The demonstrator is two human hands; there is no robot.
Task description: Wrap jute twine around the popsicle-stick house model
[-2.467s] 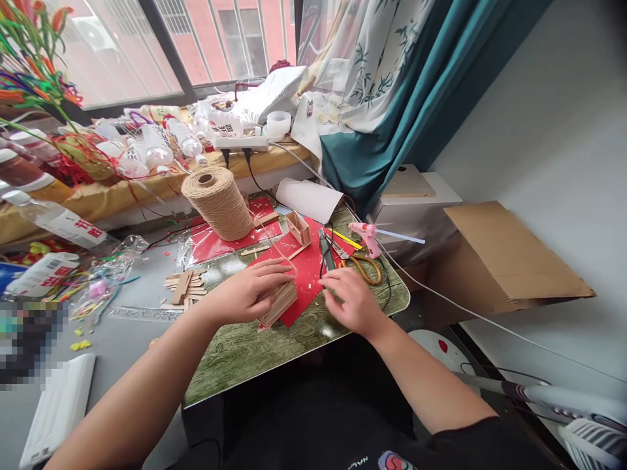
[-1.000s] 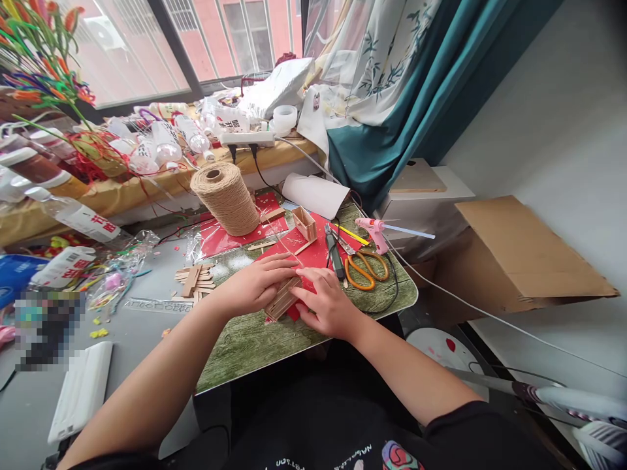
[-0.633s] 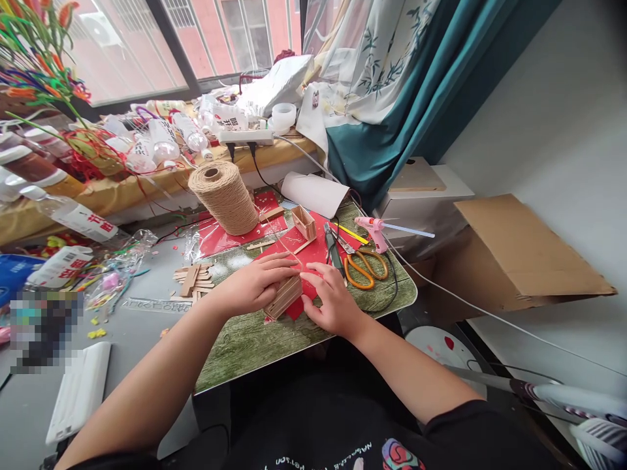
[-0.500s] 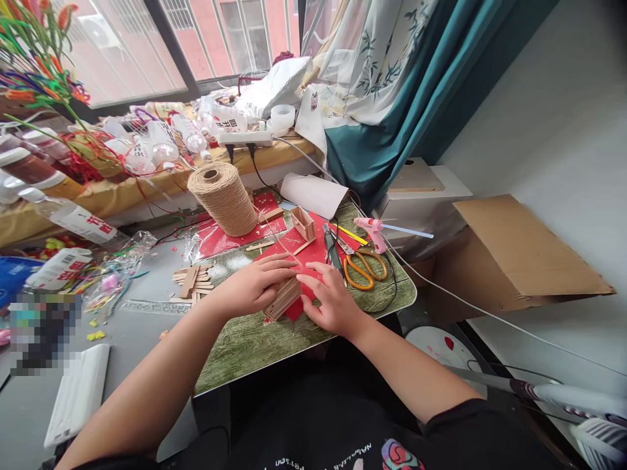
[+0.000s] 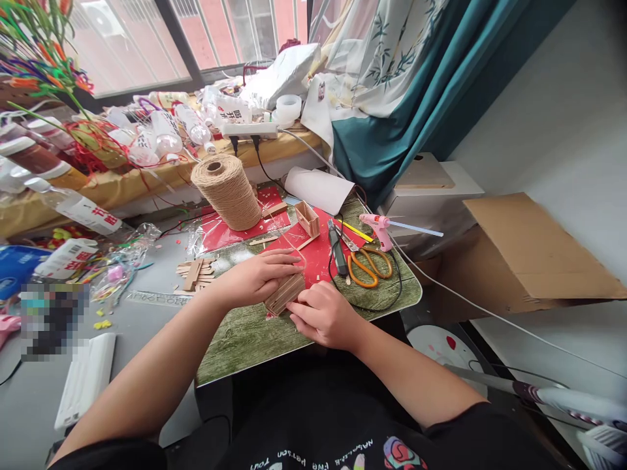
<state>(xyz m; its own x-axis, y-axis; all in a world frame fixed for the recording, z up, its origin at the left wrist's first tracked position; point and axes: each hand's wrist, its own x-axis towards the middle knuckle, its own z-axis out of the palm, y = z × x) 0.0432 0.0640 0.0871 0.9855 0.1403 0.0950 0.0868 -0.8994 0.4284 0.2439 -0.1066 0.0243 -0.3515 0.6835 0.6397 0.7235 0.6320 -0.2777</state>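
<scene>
A small box of glued craft sticks (image 5: 284, 296) lies tilted at the front of the table, between my two hands. My left hand (image 5: 257, 277) rests along its far left side, fingers stretched over the top edge and thumb against it. My right hand (image 5: 327, 316) has its fingers curled in at the box's right end, touching its near corner. A strand of twine runs from the big spool (image 5: 226, 192) to the fingertips of my left hand; its end is hidden. Another small open stick box (image 5: 307, 219) stands farther back on red paper (image 5: 321, 258).
Right of the hands lie orange-handled scissors (image 5: 363, 269), a dark green cutter-like tool (image 5: 337, 248), a yellow pencil (image 5: 356, 232) and a pink glue gun (image 5: 378, 228) with its cord. Loose craft sticks (image 5: 196, 274) lie to the left. Bottles (image 5: 88, 209) crowd the sill side.
My right hand has dropped from above the box to its near right corner, and its fingers have curled in. My left hand stays on the box. The view has shifted slightly.
</scene>
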